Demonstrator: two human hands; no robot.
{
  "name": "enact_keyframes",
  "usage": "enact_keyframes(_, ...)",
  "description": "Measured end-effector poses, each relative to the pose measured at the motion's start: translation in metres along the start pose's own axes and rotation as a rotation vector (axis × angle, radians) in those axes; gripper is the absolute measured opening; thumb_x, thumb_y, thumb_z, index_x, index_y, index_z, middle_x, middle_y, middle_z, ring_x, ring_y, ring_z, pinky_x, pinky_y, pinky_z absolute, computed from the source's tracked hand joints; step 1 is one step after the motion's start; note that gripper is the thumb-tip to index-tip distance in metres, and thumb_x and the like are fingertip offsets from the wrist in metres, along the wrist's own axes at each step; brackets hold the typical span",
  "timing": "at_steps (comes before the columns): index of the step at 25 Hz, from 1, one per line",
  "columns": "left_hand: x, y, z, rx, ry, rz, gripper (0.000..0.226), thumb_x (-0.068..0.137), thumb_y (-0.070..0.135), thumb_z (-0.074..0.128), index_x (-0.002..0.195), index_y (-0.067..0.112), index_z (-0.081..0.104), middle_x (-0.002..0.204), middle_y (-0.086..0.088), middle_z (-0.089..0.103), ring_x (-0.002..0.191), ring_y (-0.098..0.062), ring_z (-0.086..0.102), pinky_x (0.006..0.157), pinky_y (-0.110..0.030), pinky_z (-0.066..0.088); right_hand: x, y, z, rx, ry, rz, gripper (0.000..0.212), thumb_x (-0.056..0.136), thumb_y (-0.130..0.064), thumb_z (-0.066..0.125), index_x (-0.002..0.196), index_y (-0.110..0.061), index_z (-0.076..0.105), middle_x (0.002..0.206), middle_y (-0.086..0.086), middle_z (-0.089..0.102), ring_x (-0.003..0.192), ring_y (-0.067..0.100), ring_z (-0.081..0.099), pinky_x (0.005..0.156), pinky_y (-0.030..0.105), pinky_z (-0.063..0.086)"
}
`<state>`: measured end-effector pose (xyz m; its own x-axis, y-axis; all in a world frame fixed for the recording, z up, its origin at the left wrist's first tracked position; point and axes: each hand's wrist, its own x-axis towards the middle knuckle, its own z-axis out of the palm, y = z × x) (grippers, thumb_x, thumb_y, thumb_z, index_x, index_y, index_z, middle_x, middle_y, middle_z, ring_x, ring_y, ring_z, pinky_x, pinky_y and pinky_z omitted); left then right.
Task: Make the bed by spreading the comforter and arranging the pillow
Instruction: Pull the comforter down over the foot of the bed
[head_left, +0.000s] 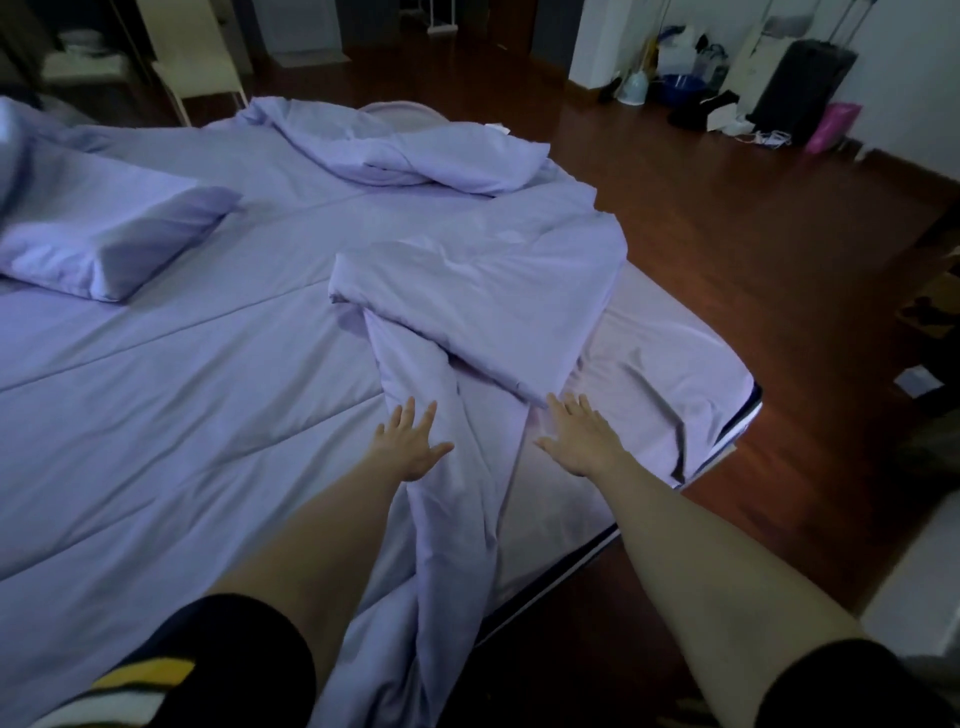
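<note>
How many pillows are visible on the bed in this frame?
1. The pillow lies on the left side of the bed, apart from the bunched comforter. Lilac fabric at the far-left edge might be another; cannot tell.

The comforter (467, 270) is soft matt lilac cloth, creased and bunched, and the pillow (98, 239) at the left wears the same matt cloth, smoother across its top. The sheet (171, 395) over the bed is matt lilac cloth too, quilted with long stitched seams at the left, paler and wrinkled near the right edge. The floor (727, 249) at the right is reddish-brown wood with a glossy finish that catches light, and far right a pink bag (831, 126) looks shiny beside a matt black suitcase (800, 88).
</note>
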<state>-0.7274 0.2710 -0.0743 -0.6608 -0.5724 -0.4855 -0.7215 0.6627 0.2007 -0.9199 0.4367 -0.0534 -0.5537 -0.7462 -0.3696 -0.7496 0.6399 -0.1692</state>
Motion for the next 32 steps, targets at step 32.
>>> enact_keyframes(32, 0.153, 0.109, 0.027, -0.414, 0.152, -0.769, 0.068, 0.098, 0.017, 0.029, 0.151, 0.040, -0.006, 0.162, -0.003, -0.010, 0.150, -0.031, -0.002, 0.117, -0.060, 0.005, 0.294, 0.063, -0.029, -0.249, -0.045, -0.661, 0.051, 0.094, -0.001, 0.033, 0.143, -0.016, 0.032, 0.135, 0.018, 0.045, 0.113, 0.041, 0.054, 0.089, 0.043, 0.045)
